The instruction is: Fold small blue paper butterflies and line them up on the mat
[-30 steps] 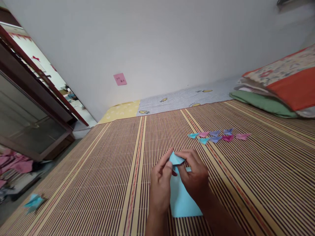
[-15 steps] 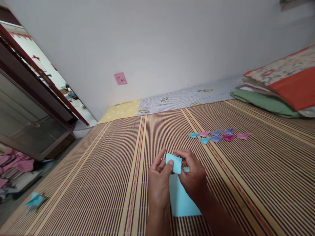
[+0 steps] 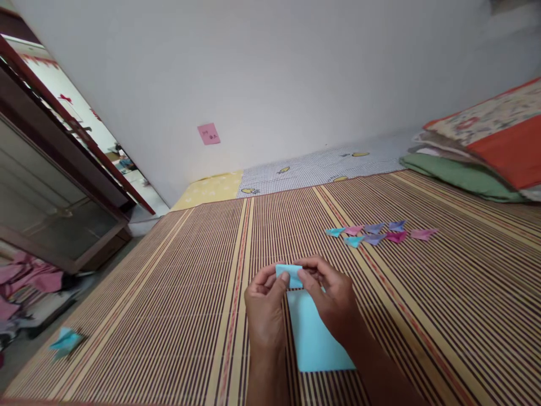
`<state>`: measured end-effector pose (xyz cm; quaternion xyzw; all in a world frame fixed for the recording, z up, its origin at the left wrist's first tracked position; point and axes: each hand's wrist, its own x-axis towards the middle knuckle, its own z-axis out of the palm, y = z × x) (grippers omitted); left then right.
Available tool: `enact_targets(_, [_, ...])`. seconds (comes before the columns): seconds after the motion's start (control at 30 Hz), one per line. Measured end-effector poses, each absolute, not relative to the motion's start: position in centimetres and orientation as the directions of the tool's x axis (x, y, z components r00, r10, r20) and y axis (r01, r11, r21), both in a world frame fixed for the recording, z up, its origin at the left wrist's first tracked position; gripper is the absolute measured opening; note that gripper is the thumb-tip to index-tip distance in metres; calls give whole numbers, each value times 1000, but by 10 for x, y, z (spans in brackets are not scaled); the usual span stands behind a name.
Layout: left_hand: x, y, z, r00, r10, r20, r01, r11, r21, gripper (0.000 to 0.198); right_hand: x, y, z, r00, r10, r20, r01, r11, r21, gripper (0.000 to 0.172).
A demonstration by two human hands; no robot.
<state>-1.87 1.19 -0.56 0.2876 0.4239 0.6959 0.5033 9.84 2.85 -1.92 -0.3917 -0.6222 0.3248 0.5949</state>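
Note:
My left hand (image 3: 264,307) and my right hand (image 3: 332,299) pinch a small folded piece of light blue paper (image 3: 289,274) between their fingertips, just above a striped bamboo mat (image 3: 177,293). Both hands are closed on it, the left at its left end, the right at its right end. Under my hands a larger light blue sheet (image 3: 315,338) lies flat on the mat. Beyond my right hand, several small folded paper pieces (image 3: 378,232) in blue, pink and purple lie in a loose row.
A crumpled blue paper piece (image 3: 65,341) lies at the mat's left edge. Folded blankets and a pillow (image 3: 486,152) are stacked at the right. A pink note (image 3: 208,134) sticks on the white wall. A dark wooden cabinet (image 3: 51,197) stands at left.
The small blue paper has gone from a triangle-like shape to a narrow flat strip between my fingers. Both hands have shifted slightly left.

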Motion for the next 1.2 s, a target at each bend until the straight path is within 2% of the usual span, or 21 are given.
enact_targets(0.17, [-16, 10, -4, -257, 966, 4, -404, -111, 908, 18, 99, 31, -25, 62, 927, 371, -49, 374, -926, 12])
enact_targets(0.37, [-18, 11, -10, -295, 955, 26, -348, -133, 928, 15, 105, 36, -22, -19, 964, 266, -208, 257, -944, 15])
enact_targets(0.53, [-20, 11, -9, -331, 940, 84, -196, -156, 968, 18, 112, 37, -19, -19, 954, 300, -93, 297, -950, 18])
enact_targets(0.7, [-21, 9, -6, -257, 961, 98, -60, -117, 991, 21, 120, 36, -14, -83, 921, 380, 58, 386, -921, 17])
enact_targets(0.93, [-17, 11, -6, -240, 968, 69, -102, -96, 990, 22, 119, 33, -11, -70, 865, 497, 205, 500, -841, 13])
enact_targets(1.2, [-19, 12, -6, -190, 980, 65, -165, -98, 981, 26, 121, 35, -15, -41, 905, 422, 122, 424, -897, 15])
